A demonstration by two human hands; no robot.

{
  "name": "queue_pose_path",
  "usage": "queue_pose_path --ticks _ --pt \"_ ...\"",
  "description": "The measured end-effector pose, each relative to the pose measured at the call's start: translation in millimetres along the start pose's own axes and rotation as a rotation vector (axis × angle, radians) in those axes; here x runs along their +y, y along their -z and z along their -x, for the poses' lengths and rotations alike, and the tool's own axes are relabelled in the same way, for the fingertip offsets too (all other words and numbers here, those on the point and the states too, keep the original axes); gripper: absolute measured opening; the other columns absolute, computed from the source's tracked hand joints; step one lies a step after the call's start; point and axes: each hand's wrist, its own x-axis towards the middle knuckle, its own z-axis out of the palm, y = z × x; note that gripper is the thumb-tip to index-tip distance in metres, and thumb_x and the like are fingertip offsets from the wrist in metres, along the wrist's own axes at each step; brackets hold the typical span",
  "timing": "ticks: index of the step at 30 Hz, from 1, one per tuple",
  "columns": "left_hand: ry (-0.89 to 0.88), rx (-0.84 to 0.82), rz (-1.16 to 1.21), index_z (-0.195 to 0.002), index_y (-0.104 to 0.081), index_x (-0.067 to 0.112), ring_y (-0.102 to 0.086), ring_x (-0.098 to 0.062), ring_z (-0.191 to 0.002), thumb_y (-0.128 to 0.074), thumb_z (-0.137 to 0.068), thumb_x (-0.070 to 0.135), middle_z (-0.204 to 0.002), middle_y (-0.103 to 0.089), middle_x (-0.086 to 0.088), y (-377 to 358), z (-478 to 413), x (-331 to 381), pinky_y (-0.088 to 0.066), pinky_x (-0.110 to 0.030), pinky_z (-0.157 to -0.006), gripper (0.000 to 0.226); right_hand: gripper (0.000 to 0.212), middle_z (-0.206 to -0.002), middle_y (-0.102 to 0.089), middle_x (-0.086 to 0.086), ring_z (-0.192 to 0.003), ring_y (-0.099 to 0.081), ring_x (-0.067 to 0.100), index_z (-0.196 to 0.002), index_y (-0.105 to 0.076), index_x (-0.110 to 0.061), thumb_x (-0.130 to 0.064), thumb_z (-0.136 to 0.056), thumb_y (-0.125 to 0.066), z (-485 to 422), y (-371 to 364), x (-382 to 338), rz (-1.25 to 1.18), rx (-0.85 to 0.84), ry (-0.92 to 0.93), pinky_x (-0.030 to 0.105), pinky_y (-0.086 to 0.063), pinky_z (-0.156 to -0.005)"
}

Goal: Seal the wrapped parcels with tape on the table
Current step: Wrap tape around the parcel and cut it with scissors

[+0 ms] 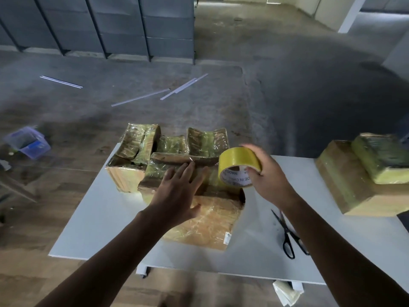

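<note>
In the head view, a white table (99, 218) is seen across the lower half of the frame, and a pile of film-wrapped parcels (210, 224) is set on it at the centre. The left hand (177, 191) is laid flat on the top parcel (159, 171), with the fingers straight and spread and nothing grasped. The tape (239, 162), a yellow roll, is held just right of that parcel, above the pile. It is gripped by the right hand (270, 180), with the fingers curled over the rim and the thumb at the core. Whether a strip is drawn from the roll to the parcel cannot be told.

Further parcels (208, 140) are stood behind the top one, towards the table's far edge. Black scissors (287, 235) are laid on the table at the lower right, below the right wrist and apart from the pile. Two more parcels (365, 173) are stacked at the right edge of the frame. On the floor (287, 96), white strips (183, 87) are scattered at the upper centre, and a blue box (28, 142) is seen at the left edge.
</note>
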Motion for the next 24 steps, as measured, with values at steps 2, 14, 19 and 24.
queue_pose_path --ticks 2,14,19,24 --pt "-0.005 -0.007 -0.017 -0.144 -0.041 0.013 -0.052 -0.040 -0.124 -0.078 -0.064 0.048 -0.136 -0.050 -0.027 0.4 -1.9 -0.5 -0.046 -0.054 -0.097 0.095 0.065 -0.119 -0.047 -0.007 -0.106 -0.045 0.010 -0.133 -0.045 -0.045 0.003 -0.088 -0.050 -0.3 13.4 -5.4 0.136 -0.053 0.037 0.018 -0.040 -0.080" --pt "-0.007 -0.065 -0.166 -0.136 -0.046 0.003 -0.050 -0.045 -0.123 -0.076 -0.061 0.059 -0.135 -0.048 -0.030 4.4 -3.7 13.8 -0.045 -0.063 -0.092 0.098 0.059 -0.122 -0.049 0.005 -0.102 -0.058 0.022 -0.142 -0.034 -0.032 -0.030 -0.091 -0.063 28.9 22.3 43.5 0.813 -0.314 0.008 0.026 -0.047 -0.087" --pt "0.016 -0.145 -0.273 -0.120 -0.056 -0.001 -0.057 -0.030 -0.098 -0.075 -0.060 0.066 -0.111 -0.057 -0.017 23.5 -14.6 38.8 -0.054 -0.043 -0.074 0.092 0.055 -0.116 -0.050 0.007 -0.099 -0.060 0.023 -0.136 -0.041 -0.030 -0.025 -0.087 -0.067 27.0 -2.3 47.1 0.784 -0.333 0.039 0.031 -0.050 -0.088" --pt "0.028 -0.306 -0.322 -0.151 0.015 0.025 -0.035 -0.058 -0.128 -0.058 -0.090 0.051 -0.138 -0.024 -0.050 23.7 -27.3 76.5 -0.039 -0.056 -0.103 0.099 0.046 -0.106 -0.050 0.007 -0.082 -0.051 0.019 -0.131 -0.046 -0.029 -0.017 -0.089 -0.061 24.4 -8.2 45.3 0.745 -0.307 0.049 0.027 -0.044 -0.074"
